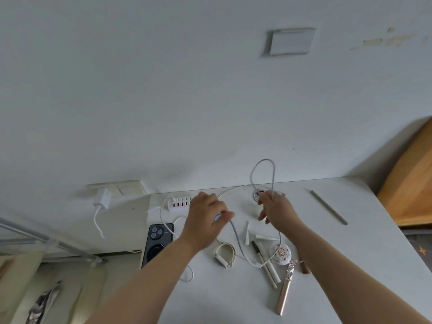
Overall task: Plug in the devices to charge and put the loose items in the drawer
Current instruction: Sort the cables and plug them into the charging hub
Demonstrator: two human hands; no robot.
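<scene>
Left hand (205,218) and right hand (275,210) hold 1 grey cable (271,169) above table (350,265).

white table (350,265), phone (157,244), pens (266,263), charger hub (178,202)

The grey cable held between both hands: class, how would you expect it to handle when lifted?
Probably floppy: the grey cable loops above the right hand and sags below the left hand. Likely light, since a fingertip pinch carries it. It may drag the pens it trails past.
</scene>
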